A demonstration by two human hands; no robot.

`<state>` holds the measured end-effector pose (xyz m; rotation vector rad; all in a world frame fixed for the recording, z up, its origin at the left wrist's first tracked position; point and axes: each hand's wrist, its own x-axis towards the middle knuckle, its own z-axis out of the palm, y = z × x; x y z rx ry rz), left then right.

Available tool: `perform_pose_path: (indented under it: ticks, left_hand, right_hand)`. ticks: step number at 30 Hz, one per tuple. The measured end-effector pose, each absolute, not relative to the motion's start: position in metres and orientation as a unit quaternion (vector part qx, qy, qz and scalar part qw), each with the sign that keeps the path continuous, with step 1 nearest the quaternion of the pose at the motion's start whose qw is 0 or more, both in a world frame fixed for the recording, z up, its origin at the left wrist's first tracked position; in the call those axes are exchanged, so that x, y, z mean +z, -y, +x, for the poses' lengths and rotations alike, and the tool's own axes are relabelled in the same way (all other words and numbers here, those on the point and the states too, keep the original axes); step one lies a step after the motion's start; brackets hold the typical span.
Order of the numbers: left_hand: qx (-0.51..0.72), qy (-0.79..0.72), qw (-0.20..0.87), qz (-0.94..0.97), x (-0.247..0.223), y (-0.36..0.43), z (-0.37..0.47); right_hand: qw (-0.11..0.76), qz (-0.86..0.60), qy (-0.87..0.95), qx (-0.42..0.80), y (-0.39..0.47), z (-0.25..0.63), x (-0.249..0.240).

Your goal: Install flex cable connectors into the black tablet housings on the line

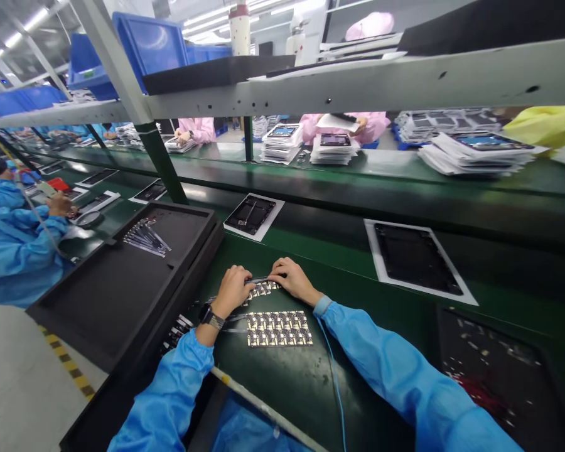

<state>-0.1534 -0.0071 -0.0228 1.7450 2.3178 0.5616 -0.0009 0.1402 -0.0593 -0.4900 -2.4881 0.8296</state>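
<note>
Near the middle of the green bench, my left hand [234, 290], with a watch on its wrist, is closed with thumb and fingers on the left end of a thin grey flat cable [260, 280]. Its other end is pinched in my right hand [292, 280], so the strip spans the short gap between them. Just under the strip lies a row of small circuit boards [263, 289], partly hidden by my hands. Closer to me, a panel of small circuit boards [280, 328] lies flat, with pale strips reaching out from its left side.
A black foam tray [117, 282] holding several flat cables [147, 237] stands at left. Dark device housings [250, 215] on white sheets lie on the line behind. A dark tray [499, 370] with small parts sits at right. A blue cord [333, 370] runs from my right cuff. A co-worker [19, 232] works at left.
</note>
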Motion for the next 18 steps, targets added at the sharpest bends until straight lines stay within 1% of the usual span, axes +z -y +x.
perform_pose_path:
  ticks: [3,6,8,11,13,15,16,18]
  left_hand:
    - [0.208,-0.779,0.041,0.590,-0.022,0.009,-0.146]
    - [0.219,-0.746,-0.019,0.629,-0.026,0.014,-0.136]
    - [0.201,-0.707,-0.016,0.678,-0.031,0.016,-0.127]
    - [0.135,-0.641,0.036,0.755,-0.039,0.013,-0.114]
    - [0.081,-0.616,0.060,0.781,-0.043,0.008,-0.110]
    - [0.041,-0.636,0.048,0.769,-0.045,0.001,-0.112]
    - [0.028,-0.659,0.032,0.751,-0.045,-0.003,-0.115]
    - [0.017,-0.706,0.001,0.708,-0.043,-0.011,-0.125]
  right_hand:
    - [0.230,-0.187,0.909,0.293,-0.142,0.003,-0.049]
    - [0.214,-0.201,0.914,0.282,-0.156,0.023,-0.029]
    - [0.210,-0.236,0.910,0.267,-0.166,0.051,-0.007]
    - [0.235,-0.330,0.884,0.235,-0.163,0.123,0.036]
    - [0.298,-0.408,0.836,0.213,-0.135,0.184,0.063]
    - [0.388,-0.507,0.747,0.183,-0.087,0.248,0.080]
    - [0.449,-0.561,0.679,0.150,-0.058,0.279,0.081]
    - [0.582,-0.653,0.482,0.040,0.004,0.338,0.069]
